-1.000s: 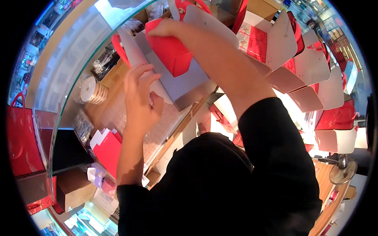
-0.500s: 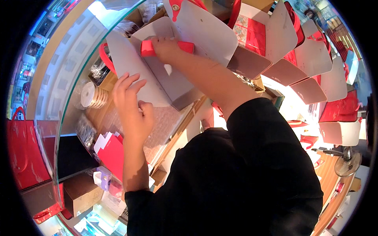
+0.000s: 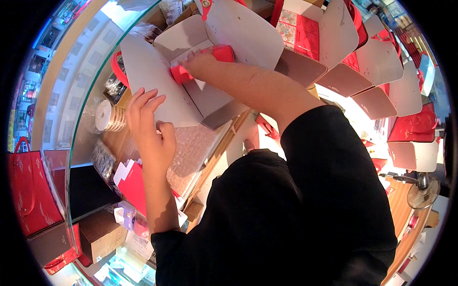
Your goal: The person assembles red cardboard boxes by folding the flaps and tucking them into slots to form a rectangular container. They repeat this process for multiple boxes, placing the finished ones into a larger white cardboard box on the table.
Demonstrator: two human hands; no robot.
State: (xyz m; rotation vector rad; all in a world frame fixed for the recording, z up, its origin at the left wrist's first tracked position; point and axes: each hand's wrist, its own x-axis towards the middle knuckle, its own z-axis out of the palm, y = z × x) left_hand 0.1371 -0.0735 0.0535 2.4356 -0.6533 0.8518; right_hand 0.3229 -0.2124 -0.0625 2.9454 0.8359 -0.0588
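Observation:
An open gift box [image 3: 180,37] with a white inside and tall splayed flaps stands on the counter. Inside it, my right hand [image 3: 199,65] grips a small red box [image 3: 223,52] from above, near the bottom. Red ends show on both sides of the hand, while the fingertips are partly hidden. Just beside the gift box's left flap [image 3: 157,88], my left hand [image 3: 150,128] is raised with fingers apart and holds nothing.
More open gift boxes [image 3: 300,66] stand in a row to the right, one with red and patterned packets inside. A ribbon spool [image 3: 109,117], red folded cards [image 3: 133,187] and a brown carton [image 3: 98,233] lie left. A glass edge [image 3: 75,138] curves along the left.
My right hand has lowered the red box deeper into the gift box, and its bottom now shows more. My left hand has shifted slightly left, still open.

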